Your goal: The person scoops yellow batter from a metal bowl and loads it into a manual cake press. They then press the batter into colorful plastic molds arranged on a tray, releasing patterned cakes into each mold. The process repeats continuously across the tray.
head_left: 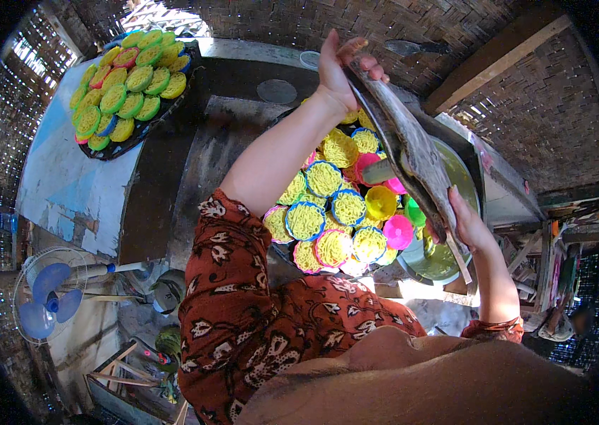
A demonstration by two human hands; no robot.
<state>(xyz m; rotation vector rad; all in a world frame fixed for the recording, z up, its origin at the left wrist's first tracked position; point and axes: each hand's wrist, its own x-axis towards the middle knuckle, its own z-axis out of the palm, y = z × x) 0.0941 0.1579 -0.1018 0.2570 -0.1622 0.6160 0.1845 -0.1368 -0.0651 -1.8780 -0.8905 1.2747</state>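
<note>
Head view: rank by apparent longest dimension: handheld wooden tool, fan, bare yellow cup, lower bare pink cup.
1. Wooden tool: clearly longest, though held nearer the camera.
2. Fan.
3. Yellow cup and pink cup: look about alike, so not ranked against each other.

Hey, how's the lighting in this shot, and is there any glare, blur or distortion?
Head view: sunlight washes out the lowest cups and the gap at upper left; head view: light speckles the left woven wall; head view: a rounded, black-cornered fisheye image; head view: left hand and right hand look fairly sharp, without obvious motion blur.
</note>
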